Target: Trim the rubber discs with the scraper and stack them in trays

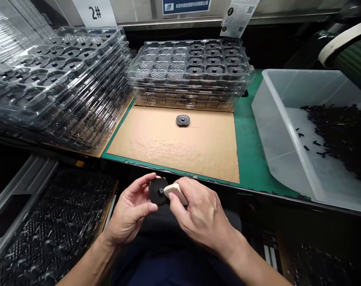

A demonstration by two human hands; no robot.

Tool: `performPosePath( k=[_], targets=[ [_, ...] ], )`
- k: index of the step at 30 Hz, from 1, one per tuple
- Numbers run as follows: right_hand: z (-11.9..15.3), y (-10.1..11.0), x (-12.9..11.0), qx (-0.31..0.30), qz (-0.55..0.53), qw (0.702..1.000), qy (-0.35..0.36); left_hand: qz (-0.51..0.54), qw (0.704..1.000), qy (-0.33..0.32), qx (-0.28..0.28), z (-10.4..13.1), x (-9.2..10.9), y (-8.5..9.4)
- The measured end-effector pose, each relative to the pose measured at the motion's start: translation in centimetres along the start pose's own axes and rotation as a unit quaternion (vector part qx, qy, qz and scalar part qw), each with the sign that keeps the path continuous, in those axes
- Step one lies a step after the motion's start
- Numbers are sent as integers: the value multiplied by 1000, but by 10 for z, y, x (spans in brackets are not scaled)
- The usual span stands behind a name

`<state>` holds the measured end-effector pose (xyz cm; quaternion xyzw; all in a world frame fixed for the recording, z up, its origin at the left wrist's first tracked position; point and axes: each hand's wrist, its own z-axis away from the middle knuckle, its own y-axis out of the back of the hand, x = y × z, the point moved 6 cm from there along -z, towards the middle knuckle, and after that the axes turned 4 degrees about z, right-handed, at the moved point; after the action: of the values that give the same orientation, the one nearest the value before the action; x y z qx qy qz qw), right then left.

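Between the fingers and thumb of my left hand is a round black plastic part with a small hub at its middle. My right hand is closed around a pale off-white pad; its narrow tip meets the black part close to the hub. Both hands are in front of the table edge, above my lap. A similar black oval part lies alone on the cardboard sheet beyond them.
Stacked clear trays holding black parts rise at the left. A second tray stack, its top tray part-filled, stands behind the cardboard. To the right, a translucent bin contains a heap of small black pieces. More trays sit low at left.
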<state>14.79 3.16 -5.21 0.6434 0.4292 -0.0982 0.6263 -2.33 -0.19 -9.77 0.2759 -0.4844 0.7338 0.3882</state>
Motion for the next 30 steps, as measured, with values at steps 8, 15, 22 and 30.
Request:
performPosePath(
  k=[8,15,22,30],
  targets=[
    [-6,-1,-4,-18,55,995,78,40,991,98,-76,8,-18,-2],
    [0,5,38,50,-167,983,-62,92,990,77,-79,6,-13,-17],
    [31,-30,29,-111,-349,919,-148,3,995,63,-72,1,-14,-27],
    [38,-30,27,0,-368,915,-168,1,995,97,4,-7,-27,-39]
  ],
)
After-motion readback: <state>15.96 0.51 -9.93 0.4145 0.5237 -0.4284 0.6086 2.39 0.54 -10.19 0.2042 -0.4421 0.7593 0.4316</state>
